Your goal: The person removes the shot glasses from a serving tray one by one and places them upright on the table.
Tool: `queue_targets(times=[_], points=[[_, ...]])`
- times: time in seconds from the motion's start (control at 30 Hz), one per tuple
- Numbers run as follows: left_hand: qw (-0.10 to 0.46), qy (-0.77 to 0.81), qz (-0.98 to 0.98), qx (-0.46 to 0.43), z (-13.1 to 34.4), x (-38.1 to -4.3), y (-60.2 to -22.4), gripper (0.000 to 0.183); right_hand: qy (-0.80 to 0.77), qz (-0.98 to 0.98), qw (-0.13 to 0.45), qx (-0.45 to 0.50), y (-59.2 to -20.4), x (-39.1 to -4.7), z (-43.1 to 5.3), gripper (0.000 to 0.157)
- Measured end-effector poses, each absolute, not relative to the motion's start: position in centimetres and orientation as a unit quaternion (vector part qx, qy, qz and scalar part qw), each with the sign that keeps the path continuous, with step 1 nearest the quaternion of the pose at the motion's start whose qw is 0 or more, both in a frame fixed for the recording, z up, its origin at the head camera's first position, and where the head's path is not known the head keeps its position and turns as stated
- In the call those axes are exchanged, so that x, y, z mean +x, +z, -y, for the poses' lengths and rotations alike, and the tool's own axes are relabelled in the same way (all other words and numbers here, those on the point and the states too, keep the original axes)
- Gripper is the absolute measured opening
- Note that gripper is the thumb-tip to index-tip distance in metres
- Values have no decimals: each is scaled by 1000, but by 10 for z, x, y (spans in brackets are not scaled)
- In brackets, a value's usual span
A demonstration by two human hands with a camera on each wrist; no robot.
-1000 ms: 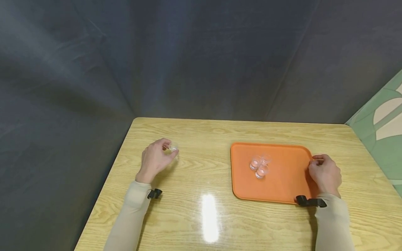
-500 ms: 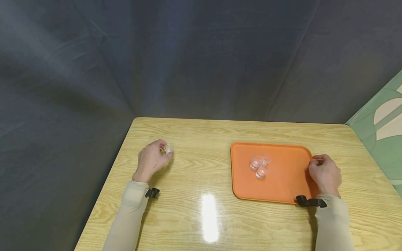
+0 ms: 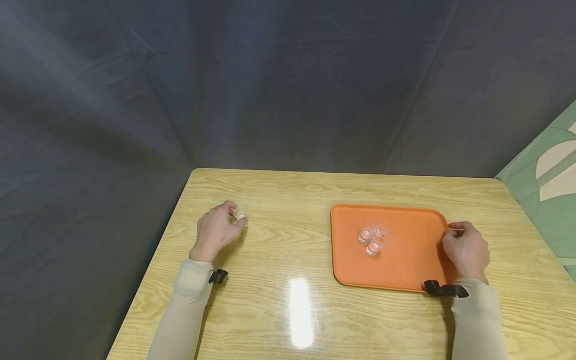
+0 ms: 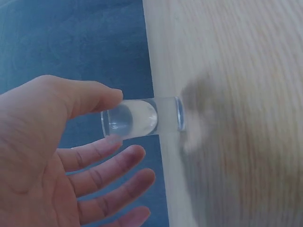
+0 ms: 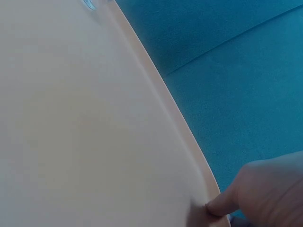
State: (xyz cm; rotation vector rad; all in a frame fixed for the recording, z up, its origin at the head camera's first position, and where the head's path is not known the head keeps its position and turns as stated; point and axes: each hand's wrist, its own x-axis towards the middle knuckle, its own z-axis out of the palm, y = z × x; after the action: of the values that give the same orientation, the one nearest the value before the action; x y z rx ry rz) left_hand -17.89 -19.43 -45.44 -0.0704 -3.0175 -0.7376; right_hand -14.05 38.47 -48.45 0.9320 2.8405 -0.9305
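My left hand (image 3: 215,230) is over the left part of the table, pinching a small clear shot glass (image 3: 241,215) between thumb and fingertips. In the left wrist view the thumb and index finger meet the shot glass (image 4: 142,116) near one end, while the other fingers extend free of it. Its far end is close to the tabletop; whether it touches, I cannot tell. My right hand (image 3: 467,250) grips the right rim of an orange tray (image 3: 409,250). In the right wrist view its thumb presses the tray's edge (image 5: 177,120), and the other fingers are mostly hidden.
Three similar clear glasses (image 3: 373,245) stand close together on the tray's left half. The wood-grain table (image 3: 279,240) carries a bright light reflection near the front. A dark curtain (image 3: 306,100) hangs behind and left; green patterned fabric (image 3: 544,190) is at right.
My left hand has shifted a little to the left with the shot glass, then stayed almost still. The right hand, the tray and its glasses hold their places.
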Motion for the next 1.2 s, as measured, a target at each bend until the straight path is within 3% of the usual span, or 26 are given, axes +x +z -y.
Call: queue_targets(times=[0.53, 1.2], points=[[85, -229, 967, -70, 177, -173, -440, 46, -302, -905, -1, 300, -486, -140, -385, 49], [49, -261, 954, -143, 97, -179, -430, 41, -295, -909, -7, 293, -489, -140, -387, 48]])
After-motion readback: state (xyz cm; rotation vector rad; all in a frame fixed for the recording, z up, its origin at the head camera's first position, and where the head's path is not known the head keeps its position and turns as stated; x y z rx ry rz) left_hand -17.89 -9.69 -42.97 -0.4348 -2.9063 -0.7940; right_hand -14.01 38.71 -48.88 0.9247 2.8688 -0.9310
